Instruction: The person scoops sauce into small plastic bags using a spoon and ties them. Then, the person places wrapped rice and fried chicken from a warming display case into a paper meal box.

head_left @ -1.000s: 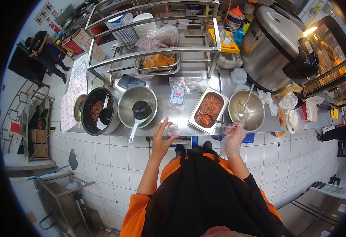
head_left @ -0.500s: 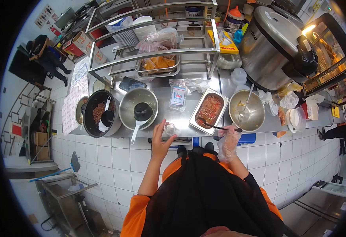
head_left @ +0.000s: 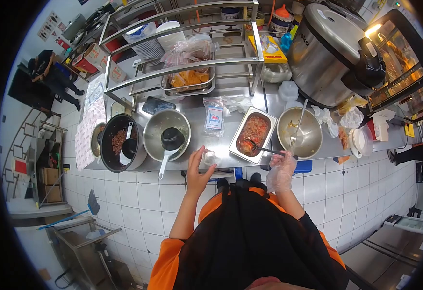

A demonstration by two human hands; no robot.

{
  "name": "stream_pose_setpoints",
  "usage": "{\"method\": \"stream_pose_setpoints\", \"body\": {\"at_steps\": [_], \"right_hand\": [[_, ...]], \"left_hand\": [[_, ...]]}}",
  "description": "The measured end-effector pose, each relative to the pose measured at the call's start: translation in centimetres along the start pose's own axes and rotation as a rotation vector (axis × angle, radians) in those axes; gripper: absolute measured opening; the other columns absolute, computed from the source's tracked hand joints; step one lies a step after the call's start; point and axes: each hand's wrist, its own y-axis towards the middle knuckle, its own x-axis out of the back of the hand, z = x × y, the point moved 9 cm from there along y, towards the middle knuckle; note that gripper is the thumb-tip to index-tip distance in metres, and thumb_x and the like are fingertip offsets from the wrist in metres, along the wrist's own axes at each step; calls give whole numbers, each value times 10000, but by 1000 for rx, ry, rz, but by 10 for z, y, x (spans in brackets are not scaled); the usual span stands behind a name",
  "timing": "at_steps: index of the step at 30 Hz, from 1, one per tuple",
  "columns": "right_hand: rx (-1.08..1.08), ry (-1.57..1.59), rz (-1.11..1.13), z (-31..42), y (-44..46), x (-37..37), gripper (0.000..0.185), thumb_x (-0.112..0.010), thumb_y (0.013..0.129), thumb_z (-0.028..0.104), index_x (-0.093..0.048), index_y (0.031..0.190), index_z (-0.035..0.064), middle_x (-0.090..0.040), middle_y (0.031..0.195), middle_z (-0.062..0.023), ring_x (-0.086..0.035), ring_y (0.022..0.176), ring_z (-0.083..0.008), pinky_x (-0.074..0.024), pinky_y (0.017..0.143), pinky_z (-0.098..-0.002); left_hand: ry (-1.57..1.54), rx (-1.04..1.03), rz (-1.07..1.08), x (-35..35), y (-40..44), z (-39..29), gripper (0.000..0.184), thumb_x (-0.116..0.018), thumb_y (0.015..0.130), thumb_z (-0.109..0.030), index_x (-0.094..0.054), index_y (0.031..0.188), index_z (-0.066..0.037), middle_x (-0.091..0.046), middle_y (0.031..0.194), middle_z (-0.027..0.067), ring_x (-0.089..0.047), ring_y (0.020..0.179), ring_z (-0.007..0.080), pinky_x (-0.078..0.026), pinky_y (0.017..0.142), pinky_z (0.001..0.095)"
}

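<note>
My right hand [head_left: 283,169], in a clear plastic glove, is closed around the dark handle of a spoon [head_left: 265,150]. The spoon's bowl dips into chopped reddish food at the near end of a rectangular steel pan [head_left: 233,146]. My bare left hand [head_left: 199,170] is at the counter's front edge, with thumb and fingers curved around a small clear plastic cup [head_left: 210,157]. Beside the pan on the right stands a steel bowl [head_left: 313,140] with a fork [head_left: 293,139] leaning in it. Left of my left hand is another steel bowl [head_left: 185,126] holding a white-handled black scoop [head_left: 172,140].
A dark pot [head_left: 106,157] of cooked meat with another scoop stands at the left. A packet [head_left: 215,117] lies behind the pan. A metal rack [head_left: 182,68] and a large steel cooker [head_left: 325,53] stand behind. Another person [head_left: 52,72] is far left.
The spoon has shifted slightly within the food in the pan, and its bowl now carries some food. My left hand and the cup stay nearly in place. The camera view has shifted slightly.
</note>
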Motion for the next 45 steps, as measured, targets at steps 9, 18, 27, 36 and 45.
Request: {"method": "stream_pose_setpoints", "body": {"at_steps": [9, 18, 27, 36, 45], "right_hand": [[148, -239, 119, 27, -17, -30, 474, -467, 989, 447, -522, 1002, -24, -624, 740, -122, -555, 595, -138, -473, 575, -266], [57, -107, 55, 15, -1, -9, 433, -502, 976, 423, -507, 1022, -7, -608, 746, -124, -547, 606, -153, -463, 571, -278], [-35, 131, -53, 8, -5, -3, 468, -584, 927, 447, -496, 1074, 11, -599, 742, -122, -556, 609, -163, -484, 562, -316], [217, -213, 154, 35, -25, -35, 451, -513, 965, 455, -504, 996, 5, -605, 724, -108, -571, 587, -147, -507, 543, -287], [141, -140, 49, 32, -26, -26, 459, -527, 956, 465, -504, 1014, 10, -604, 753, -110, -566, 618, -151, -487, 549, -282]], "left_hand": [[9, 1, 26, 0, -4, -1, 651, -730, 753, -5, -482, 1355, -35, -534, 1204, 114, -535, 1145, 232, -410, 1002, 327], [32, -9, 25, 2, -5, -2, 653, -736, 751, -13, -484, 1354, -41, -545, 1198, 118, -543, 1138, 240, -413, 998, 329], [3, 18, 36, 2, -8, 1, 646, -718, 758, 9, -479, 1356, -31, -518, 1213, 114, -539, 1152, 230, -410, 1012, 325], [-43, 14, 47, -2, -11, 4, 640, -719, 756, 15, -481, 1349, -17, -506, 1227, 122, -530, 1166, 235, -410, 1017, 337], [-64, -9, 12, -4, -9, 4, 627, -732, 757, -16, -493, 1337, -23, -505, 1239, 124, -523, 1165, 238, -412, 1003, 341]]}}
